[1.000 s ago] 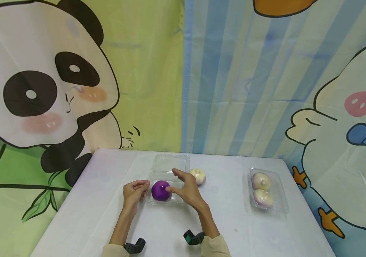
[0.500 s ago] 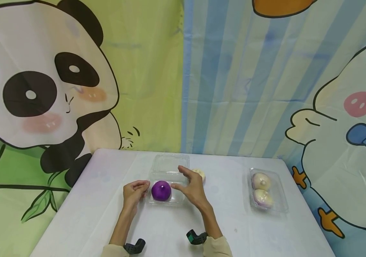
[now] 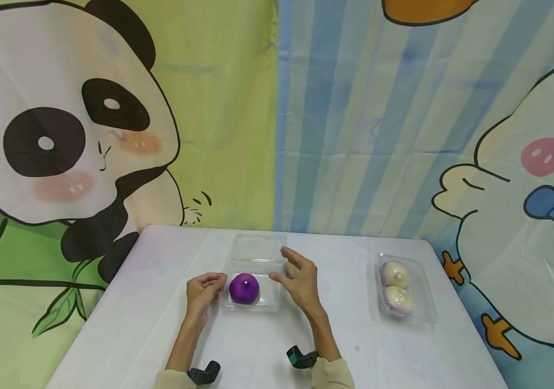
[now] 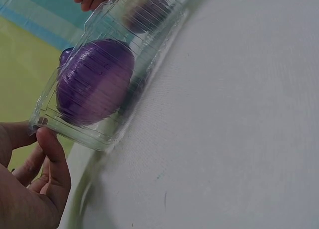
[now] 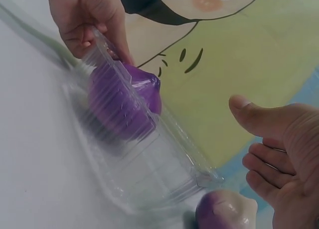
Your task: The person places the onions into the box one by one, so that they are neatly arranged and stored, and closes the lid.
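A glossy purple onion point(image 3: 244, 288) sits in the left half of a clear plastic clamshell box point(image 3: 268, 300), whose lid point(image 3: 257, 247) lies folded back. My left hand point(image 3: 202, 294) pinches the box's left rim between thumb and finger, as the left wrist view point(image 4: 32, 176) also shows. Over the box's right end, my right hand point(image 3: 305, 283) hovers with thumb and fingers apart, holding nothing. A white-and-purple onion point(image 5: 227, 211) rests on the table just beyond the box's right end, partly hidden behind my right hand in the head view.
Farther right on the white table point(image 3: 345, 335) stands a second clear clamshell box point(image 3: 420, 302). Two pale onions, one point(image 3: 396, 274) behind the other point(image 3: 399, 300), are inside it. A printed curtain point(image 3: 228, 108) hangs behind the table's back edge.
My right hand has drawn away from the purple onion, moving right toward the pale onion and covering more of it. The left hand and the box have stayed in place.
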Demonstrator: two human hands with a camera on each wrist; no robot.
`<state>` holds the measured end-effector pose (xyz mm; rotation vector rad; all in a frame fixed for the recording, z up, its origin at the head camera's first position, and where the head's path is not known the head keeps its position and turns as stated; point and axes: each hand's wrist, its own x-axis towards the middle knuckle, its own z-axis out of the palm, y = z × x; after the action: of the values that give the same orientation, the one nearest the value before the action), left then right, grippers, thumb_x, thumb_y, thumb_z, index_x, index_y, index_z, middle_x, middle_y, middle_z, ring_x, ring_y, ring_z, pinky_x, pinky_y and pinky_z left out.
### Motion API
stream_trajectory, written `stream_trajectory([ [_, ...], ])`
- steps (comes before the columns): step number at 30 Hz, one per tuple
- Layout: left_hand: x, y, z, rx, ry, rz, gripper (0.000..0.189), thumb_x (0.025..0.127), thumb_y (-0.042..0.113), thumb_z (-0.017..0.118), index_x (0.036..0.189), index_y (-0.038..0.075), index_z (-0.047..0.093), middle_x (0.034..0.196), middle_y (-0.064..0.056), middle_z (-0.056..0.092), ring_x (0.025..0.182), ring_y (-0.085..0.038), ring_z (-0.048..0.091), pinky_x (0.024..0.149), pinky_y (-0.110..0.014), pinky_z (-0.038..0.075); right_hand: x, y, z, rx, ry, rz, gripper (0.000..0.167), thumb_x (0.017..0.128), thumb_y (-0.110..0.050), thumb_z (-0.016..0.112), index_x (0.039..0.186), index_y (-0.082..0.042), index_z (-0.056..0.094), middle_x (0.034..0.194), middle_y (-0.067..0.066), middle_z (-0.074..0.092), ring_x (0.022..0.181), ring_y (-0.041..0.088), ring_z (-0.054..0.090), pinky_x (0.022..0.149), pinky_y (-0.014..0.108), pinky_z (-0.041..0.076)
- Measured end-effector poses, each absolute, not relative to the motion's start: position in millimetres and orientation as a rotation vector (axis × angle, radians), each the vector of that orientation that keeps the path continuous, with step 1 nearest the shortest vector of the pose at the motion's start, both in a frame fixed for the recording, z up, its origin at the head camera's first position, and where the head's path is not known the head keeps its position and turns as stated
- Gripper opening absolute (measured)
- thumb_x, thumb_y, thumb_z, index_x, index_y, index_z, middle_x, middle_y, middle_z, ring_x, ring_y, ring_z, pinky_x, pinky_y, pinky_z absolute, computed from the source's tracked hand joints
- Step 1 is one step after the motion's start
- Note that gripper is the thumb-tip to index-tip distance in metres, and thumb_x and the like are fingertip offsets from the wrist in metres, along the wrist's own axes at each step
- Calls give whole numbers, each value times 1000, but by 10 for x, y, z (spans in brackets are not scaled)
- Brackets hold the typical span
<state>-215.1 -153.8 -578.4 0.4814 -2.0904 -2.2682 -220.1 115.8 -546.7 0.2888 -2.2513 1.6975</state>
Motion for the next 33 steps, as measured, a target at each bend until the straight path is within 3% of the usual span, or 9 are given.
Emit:
stream_trajectory([
  [17,-2150,-1548,-5774,502,-2094,-2295,27,98,6,81,118,-11,75,83,2,81,63,-3,62,54,-14,52,-2214,1317,-5557,103,-2146,1751,67,76,-6,99,138,-2,73,139,13,76,131,33,73,122,52,53],
  [26,-2140,-1535,-5784,501,-2101,-2253,24,98,5,81,114,-11,76,81,1,80,62,-4,63,53,-13,52,-2220,1372,-5595,62,-2094,1720,68,75,-2,99,138,1,72,138,19,75,132,40,71,120,55,53],
  [33,-2145,-1531,-5777,485,-2108,-2250,26,99,6,80,116,-12,75,83,-1,81,63,-4,64,54,-13,52,-2258,1432,-5622,-3,-2094,1687,76,73,-10,102,141,1,70,143,18,73,136,40,69,124,54,51],
])
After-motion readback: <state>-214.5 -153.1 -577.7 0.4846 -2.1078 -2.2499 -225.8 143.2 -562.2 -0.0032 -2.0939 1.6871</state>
